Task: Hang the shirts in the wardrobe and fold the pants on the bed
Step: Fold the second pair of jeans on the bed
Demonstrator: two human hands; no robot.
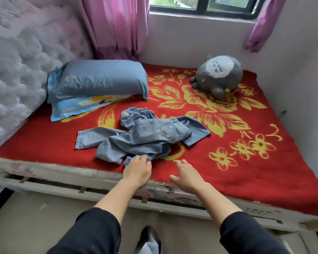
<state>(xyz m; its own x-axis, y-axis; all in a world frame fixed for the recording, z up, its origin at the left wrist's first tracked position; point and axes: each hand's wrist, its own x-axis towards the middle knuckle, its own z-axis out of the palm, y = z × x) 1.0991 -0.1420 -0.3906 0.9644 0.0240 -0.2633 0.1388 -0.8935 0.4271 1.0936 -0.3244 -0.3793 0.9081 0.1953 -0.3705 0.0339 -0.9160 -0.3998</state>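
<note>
Light blue jeans [141, 134] lie crumpled in a heap on the red bed cover with yellow flowers [246, 171], near the bed's front edge. My left hand [137, 171] grips the nearest fold of the denim, fingers curled into the cloth. My right hand [187, 174] hovers just right of the heap over the cover, fingers spread and relaxed, holding nothing. No shirt or wardrobe is in view.
Two blue pillows [97, 79] are stacked at the back left against a white tufted headboard [15, 74]. A grey plush toy [218, 76] sits at the back right. Pink curtains [116, 26] and a window are behind. My foot [149, 239] stands on the floor below.
</note>
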